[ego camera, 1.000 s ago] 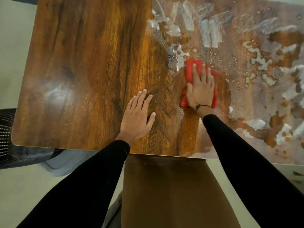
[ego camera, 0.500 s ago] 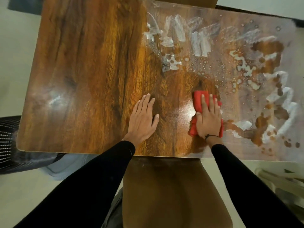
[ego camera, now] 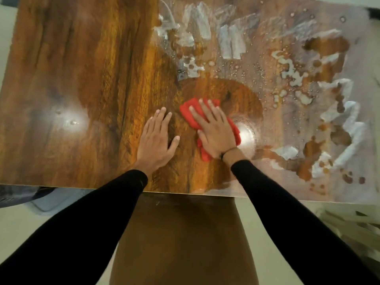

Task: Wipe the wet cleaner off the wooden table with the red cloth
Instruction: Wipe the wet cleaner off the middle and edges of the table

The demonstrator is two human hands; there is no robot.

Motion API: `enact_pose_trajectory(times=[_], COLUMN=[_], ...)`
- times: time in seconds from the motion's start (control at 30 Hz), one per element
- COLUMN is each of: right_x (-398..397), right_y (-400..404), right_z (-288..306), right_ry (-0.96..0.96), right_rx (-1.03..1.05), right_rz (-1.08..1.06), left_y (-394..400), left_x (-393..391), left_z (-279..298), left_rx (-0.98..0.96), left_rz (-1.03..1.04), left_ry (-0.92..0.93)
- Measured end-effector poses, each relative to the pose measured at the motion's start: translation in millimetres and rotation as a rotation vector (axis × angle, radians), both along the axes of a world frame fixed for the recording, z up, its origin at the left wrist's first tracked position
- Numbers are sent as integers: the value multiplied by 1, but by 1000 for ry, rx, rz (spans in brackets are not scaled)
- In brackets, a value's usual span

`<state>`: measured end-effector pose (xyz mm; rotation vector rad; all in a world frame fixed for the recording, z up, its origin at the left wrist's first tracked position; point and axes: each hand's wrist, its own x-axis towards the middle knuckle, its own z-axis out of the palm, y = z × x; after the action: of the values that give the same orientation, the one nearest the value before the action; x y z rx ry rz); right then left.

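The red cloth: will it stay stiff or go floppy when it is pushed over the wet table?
Probably floppy: the red cloth is bunched in folds under the flat right hand. It likely slides easily on the glossy wooden table.

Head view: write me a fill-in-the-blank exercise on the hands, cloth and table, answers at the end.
1. The right hand presses flat on a cloth coloured ____.
2. The left hand lies flat on the table with ____ under it.
3. The white cleaner covers the table's ____ side.
4. Both sleeves are ____.

Answers: red; nothing; right; black
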<state>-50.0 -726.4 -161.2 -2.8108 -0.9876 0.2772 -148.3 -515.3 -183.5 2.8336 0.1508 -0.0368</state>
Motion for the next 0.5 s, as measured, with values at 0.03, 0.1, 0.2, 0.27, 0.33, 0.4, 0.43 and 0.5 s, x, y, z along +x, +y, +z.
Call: enact_pose_trajectory(times=[0.03, 0.1, 0.2, 0.27, 0.33, 0.4, 0.43, 0.5], right_x=[-11, -24, -16, 7, 36, 58, 66, 71], right_y=[-17, -59, -124, -157, -167, -156, -146, -123], right_z=[-2, -8, -8, -3, 1, 3, 4, 5], right_ry=[0, -10, -1, -4, -16, -7, 6, 15], right_rx=[4, -8, 3, 1, -3, -5, -11, -24], right_rz=[21, -30, -274, -378, -450, -533, -548, -492], left_y=[-1, -4, -9, -16, -31, -55, -67, -80], left_x=[1, 5, 5, 4, 10, 21, 27, 37], left_z=[2, 4, 5, 8, 12, 15, 16, 14], left_rx=[2, 17, 26, 32, 22, -13, -41, -76], left_rz=[4, 10, 12, 31, 47, 35, 26, 18], left_ry=[1, 2, 26, 16, 0, -8, -8, -7])
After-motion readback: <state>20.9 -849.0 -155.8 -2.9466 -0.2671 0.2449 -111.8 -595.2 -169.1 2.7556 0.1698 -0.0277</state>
